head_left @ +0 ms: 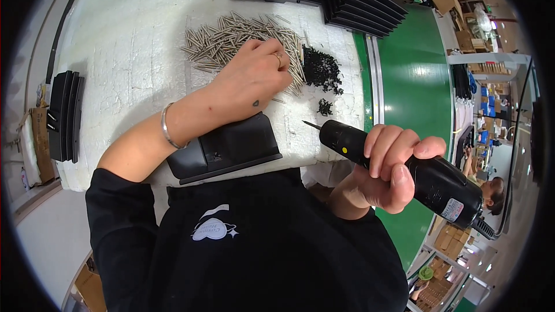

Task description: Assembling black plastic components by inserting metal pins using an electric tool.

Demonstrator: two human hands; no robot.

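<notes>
My left hand (254,75) reaches across to the near side of a heap of slim silver metal pins (217,37). Its fingers are curled inward and their tips are hidden, so what they pinch cannot be made out. A black electric screwdriver (442,188) is gripped in my right hand (390,162), its thin bit pointing left over the white work surface (133,52). Below my left wrist lies a black bent panel (240,144), partly covered by that hand and forearm. Small black screws (322,70) form a pile right of the pins, with a smaller cluster (325,107) nearer me.
Stacked black panels (364,3) stand at the far edge, and several more (65,115) stand at the left edge. A green surface (410,75) with a metal rail runs along the right. Further right are shelves, boxes and another person (492,192).
</notes>
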